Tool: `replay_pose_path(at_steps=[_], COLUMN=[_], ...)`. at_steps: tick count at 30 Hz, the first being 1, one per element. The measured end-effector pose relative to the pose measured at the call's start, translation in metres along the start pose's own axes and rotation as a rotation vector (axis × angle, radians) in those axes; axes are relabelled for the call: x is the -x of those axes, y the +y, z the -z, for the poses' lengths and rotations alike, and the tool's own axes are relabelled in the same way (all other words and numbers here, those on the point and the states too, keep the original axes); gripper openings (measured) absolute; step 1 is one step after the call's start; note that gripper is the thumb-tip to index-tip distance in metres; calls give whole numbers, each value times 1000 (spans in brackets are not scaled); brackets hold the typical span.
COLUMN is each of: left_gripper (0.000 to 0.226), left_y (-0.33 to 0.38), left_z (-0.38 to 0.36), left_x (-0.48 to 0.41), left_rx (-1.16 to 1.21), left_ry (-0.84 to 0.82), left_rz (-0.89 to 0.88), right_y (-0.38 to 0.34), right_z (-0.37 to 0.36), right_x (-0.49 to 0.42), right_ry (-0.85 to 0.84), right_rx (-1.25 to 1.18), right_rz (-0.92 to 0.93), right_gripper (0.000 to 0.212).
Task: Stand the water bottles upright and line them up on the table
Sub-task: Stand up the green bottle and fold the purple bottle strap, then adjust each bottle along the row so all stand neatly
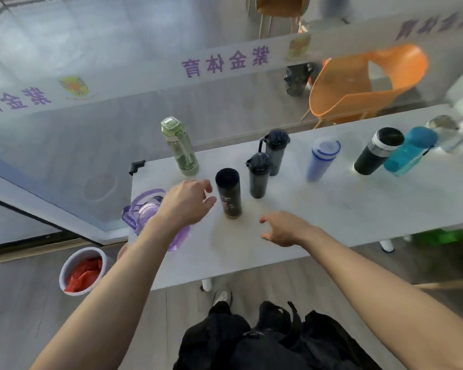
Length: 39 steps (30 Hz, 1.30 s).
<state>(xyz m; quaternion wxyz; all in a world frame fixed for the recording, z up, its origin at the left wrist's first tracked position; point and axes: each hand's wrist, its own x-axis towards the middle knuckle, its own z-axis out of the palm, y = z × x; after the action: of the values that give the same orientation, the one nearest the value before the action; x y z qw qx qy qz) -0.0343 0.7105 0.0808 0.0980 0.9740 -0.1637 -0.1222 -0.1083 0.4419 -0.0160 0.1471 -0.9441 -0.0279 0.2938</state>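
Several bottles stand upright on the pale table [332, 214]: a green bottle [181, 148] at the far left, a black flask [229, 193] in front, two dark grey bottles [258, 176] [275, 152], a blue-ringed clear bottle [321, 158], a black bottle with white collar [377, 152] and a teal bottle [409, 152]. A purple bottle [147, 212] sits at the table's left corner, partly hidden under my left forearm. My left hand [187, 201] hovers open just left of the black flask. My right hand [286, 228] is open, low over the table to the flask's right.
A white bin [82, 271] with red contents stands on the floor at the left. An orange chair [358, 84] is behind the table. A glass item [447, 132] sits at the far right end. A black corner guard [137, 166] marks the table's left back corner.
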Motion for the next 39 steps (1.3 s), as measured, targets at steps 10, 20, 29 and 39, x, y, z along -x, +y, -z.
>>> replay_pose_path(at_steps=[10, 20, 29, 39], left_gripper=[51, 44, 47, 63], left_y=[183, 355, 533, 619], left_z=[-62, -57, -55, -85], left_x=[-29, -120, -246, -348], left_rx=[-310, -241, -49, -91], left_ry=[-326, -190, -104, -14], left_rz=[-326, -560, -596, -524], right_y=[166, 316, 469, 598], right_z=[20, 83, 169, 227], right_x=[112, 149, 137, 108], right_ry=[135, 254, 270, 472], right_rx=[-92, -126, -101, -189], right_rz=[-253, -401, -457, -590], right_gripper=[63, 56, 51, 58])
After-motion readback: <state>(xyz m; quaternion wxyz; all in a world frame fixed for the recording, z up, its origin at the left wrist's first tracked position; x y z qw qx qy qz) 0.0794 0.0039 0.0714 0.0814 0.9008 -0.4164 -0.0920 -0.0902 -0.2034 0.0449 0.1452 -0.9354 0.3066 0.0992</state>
